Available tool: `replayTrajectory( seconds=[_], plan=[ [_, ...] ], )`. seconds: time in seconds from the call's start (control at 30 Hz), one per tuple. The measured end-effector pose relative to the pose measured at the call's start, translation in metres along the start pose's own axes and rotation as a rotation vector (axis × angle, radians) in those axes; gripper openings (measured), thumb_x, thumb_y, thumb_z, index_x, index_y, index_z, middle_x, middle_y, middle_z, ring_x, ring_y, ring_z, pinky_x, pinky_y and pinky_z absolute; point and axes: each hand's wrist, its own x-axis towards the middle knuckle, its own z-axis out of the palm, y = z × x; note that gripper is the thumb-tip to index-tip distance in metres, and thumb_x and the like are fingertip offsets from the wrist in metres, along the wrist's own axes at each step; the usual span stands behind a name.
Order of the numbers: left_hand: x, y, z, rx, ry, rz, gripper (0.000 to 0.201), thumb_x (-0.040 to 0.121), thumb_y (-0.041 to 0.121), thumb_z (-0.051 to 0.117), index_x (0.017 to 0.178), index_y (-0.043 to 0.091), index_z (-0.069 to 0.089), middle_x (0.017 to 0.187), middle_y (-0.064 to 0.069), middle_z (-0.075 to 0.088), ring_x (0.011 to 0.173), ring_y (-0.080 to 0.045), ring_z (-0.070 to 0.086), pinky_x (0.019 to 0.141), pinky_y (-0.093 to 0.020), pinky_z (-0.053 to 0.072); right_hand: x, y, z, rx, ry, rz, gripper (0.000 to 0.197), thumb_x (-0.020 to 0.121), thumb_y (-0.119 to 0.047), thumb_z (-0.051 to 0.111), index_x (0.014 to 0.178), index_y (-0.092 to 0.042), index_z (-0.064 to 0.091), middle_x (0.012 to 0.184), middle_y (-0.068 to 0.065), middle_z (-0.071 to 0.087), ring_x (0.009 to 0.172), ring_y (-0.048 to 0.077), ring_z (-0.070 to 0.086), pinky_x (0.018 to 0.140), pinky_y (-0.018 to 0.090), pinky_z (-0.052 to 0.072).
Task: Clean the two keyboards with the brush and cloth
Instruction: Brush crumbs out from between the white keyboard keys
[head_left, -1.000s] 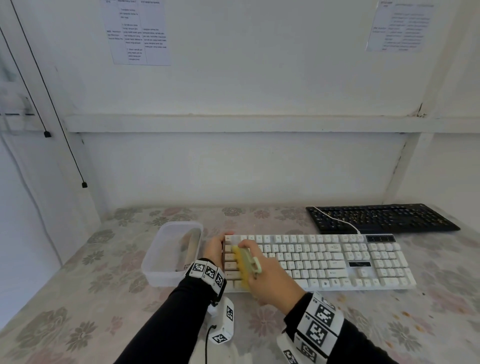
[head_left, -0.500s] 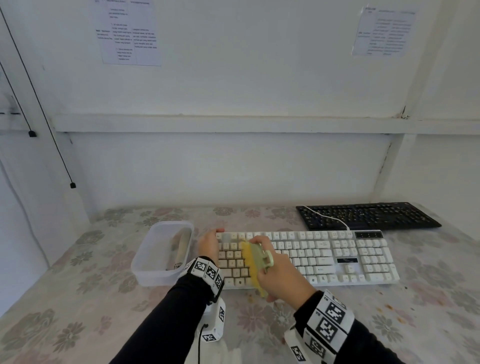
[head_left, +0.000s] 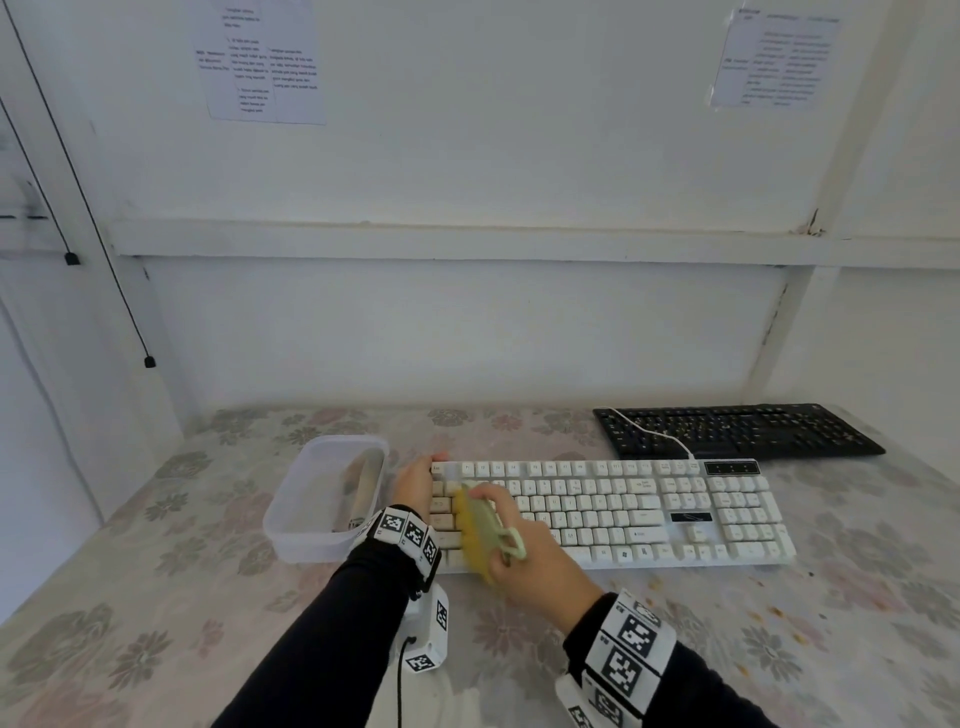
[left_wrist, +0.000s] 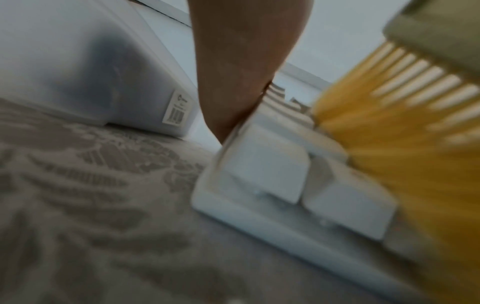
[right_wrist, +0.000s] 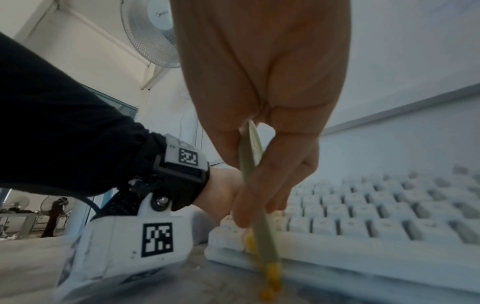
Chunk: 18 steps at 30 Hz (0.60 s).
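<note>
**Brush on the white keyboard's left end**

The right hand (head_left: 524, 558) pinches the flat, pale green plastic back of a brush (head_left: 480, 530), thumb on one face and fingers on the other; its stiff yellow bristles splay down onto the left-hand keys of the white keyboard (head_left: 649, 512). The left hand (head_left: 415, 480) rests against that keyboard's left edge, fingers fairly straight, though the wrist view is too blurred to show whether they grip the rim.

The white keyboard is glossy plastic with blocky raised keycaps and lies on a floral-patterned tablecloth (head_left: 156, 571). Just beside its left end sits a translucent, round-cornered plastic tub (head_left: 296, 525) with a long object inside. A flat black keyboard (head_left: 737, 431) lies behind the white one's right end, a thin white cable (head_left: 649, 431) trailing across it.

Only the left wrist view shows a barcode sticker (left_wrist: 178, 109) on the tub's wall. Only the right wrist view shows a wall fan (right_wrist: 153, 30) with a wire grille.
</note>
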Motion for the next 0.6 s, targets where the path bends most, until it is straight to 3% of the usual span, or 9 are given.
replayTrajectory(
  seconds=[0.07,0.13,0.23,0.37,0.47,0.53,0.6],
  plan=[
    [0.000,-0.001,-0.001,-0.001,-0.009,-0.008,0.028,0.094,0.026,0.041,0.086,0.020,0.067,0.082,-0.011,0.065,0.081,-0.028,0.060,0.094,-0.051,0.048,-0.001,0.007,-0.008,-0.026,0.002,0.033,0.054,0.089,0.004,0.039,0.130,-0.031,0.032,0.058,-0.006,0.045,0.034,0.002,0.044,0.037,0.015,0.034],
    [0.000,-0.001,-0.002,-0.002,-0.014,-0.035,0.026,0.095,0.026,0.041,0.090,0.020,0.065,0.072,-0.009,0.065,0.076,-0.028,0.060,0.094,-0.052,0.047,-0.002,0.012,-0.013,-0.053,0.025,0.077,0.060,0.087,0.007,0.040,0.128,-0.036,0.032,0.061,-0.004,0.046,0.037,0.006,0.039,0.038,0.017,0.033],
    [0.004,-0.001,-0.002,0.008,0.014,-0.049,0.023,0.091,0.027,0.047,0.089,0.021,0.069,0.079,-0.012,0.068,0.082,-0.030,0.064,0.092,-0.054,0.049,0.001,0.012,-0.018,-0.032,0.093,0.095,0.061,0.086,0.008,0.039,0.126,-0.037,0.030,0.060,-0.002,0.047,0.038,0.005,0.036,0.039,0.019,0.036],
    [0.032,-0.015,-0.006,0.037,0.041,-0.041,0.024,0.081,0.033,0.052,0.079,0.024,0.074,0.082,-0.011,0.071,0.087,-0.032,0.067,0.090,-0.059,0.050,0.007,0.000,-0.014,0.077,0.120,0.060,0.054,0.091,0.001,0.041,0.124,-0.040,0.029,0.060,-0.001,0.049,0.038,0.006,0.044,0.049,0.035,0.054],
    [0.055,-0.028,-0.010,0.046,0.046,-0.037,0.025,0.067,0.040,0.052,0.074,0.034,0.075,0.096,-0.011,0.072,0.101,-0.036,0.066,0.090,-0.058,0.050,0.003,-0.003,-0.009,0.124,0.090,0.115,0.055,0.090,0.001,0.041,0.118,-0.045,0.030,0.064,0.001,0.050,0.045,0.010,0.045,0.056,0.048,0.057],
    [0.035,-0.018,-0.005,0.071,0.036,-0.023,0.027,0.072,0.038,0.049,0.074,0.034,0.075,0.101,-0.012,0.071,0.101,-0.035,0.065,0.090,-0.056,0.051,0.002,-0.004,-0.014,0.169,0.078,0.196,0.053,0.090,0.002,0.040,0.116,-0.043,0.032,0.072,0.003,0.053,0.049,0.014,0.049,0.053,0.043,0.058],
    [0.007,-0.004,0.002,0.097,0.051,0.020,0.030,0.084,0.032,0.045,0.076,0.024,0.073,0.103,-0.013,0.070,0.101,-0.035,0.063,0.092,-0.052,0.051,0.004,-0.005,-0.023,0.195,0.118,0.223,0.049,0.091,0.001,0.040,0.116,-0.041,0.033,0.077,0.005,0.056,0.053,0.021,0.056,0.051,0.038,0.058]
  ],
)
